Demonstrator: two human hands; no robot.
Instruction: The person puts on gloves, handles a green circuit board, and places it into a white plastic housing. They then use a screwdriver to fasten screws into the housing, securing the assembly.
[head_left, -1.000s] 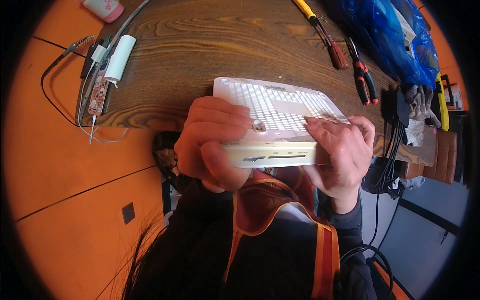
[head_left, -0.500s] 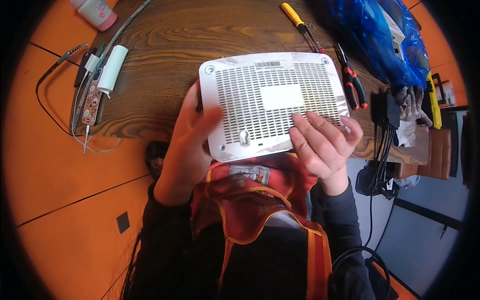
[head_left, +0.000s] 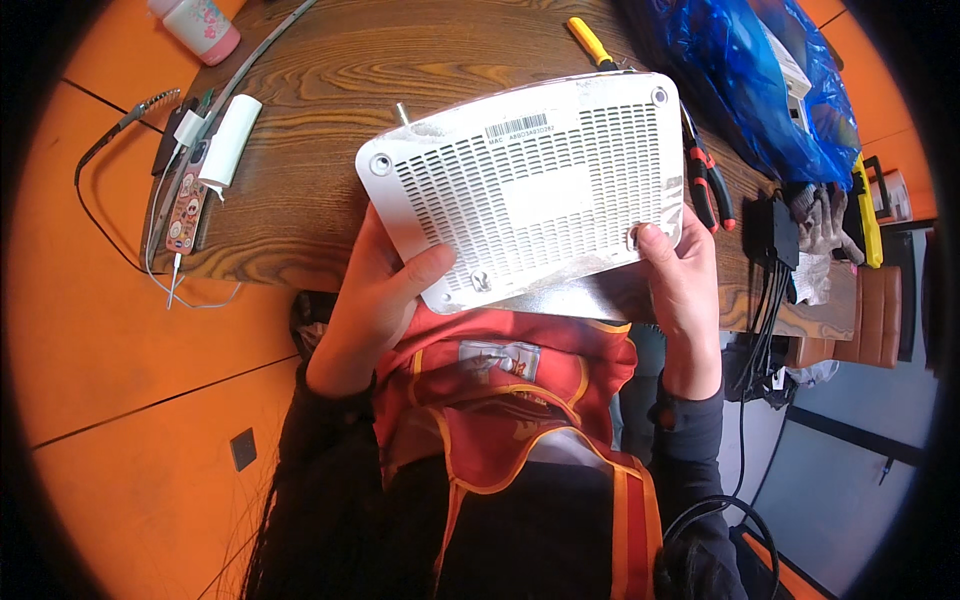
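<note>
A white router [head_left: 540, 245] is held up over the table's front edge, its slotted underside facing me. Rounded corners, recessed screw holes, a pale blank label and a barcode strip show on it; grime marks its edges. A short metal connector [head_left: 402, 113] sticks out past its upper left edge. My left hand [head_left: 385, 285] grips the lower left side, thumb on the slotted face and the other fingers hidden behind. My right hand [head_left: 685, 280] grips the lower right corner, thumb pressed beside a keyhole slot, fingers mostly behind the router.
On the wooden table [head_left: 310, 130], a yellow-handled screwdriver [head_left: 588, 42] and red-black pliers [head_left: 712, 190] lie beyond the router. A blue plastic bag [head_left: 730, 90] stands at the far right near gloves [head_left: 828, 225] and black cables [head_left: 775, 240]. A phone [head_left: 186, 212], white roll [head_left: 232, 140] and bottle [head_left: 197, 28] are at left.
The router has tilted, its right side rising and its upper left corner shifting left, bringing the metal connector into view. My right hand has moved from the lower edge to the lower right corner.
</note>
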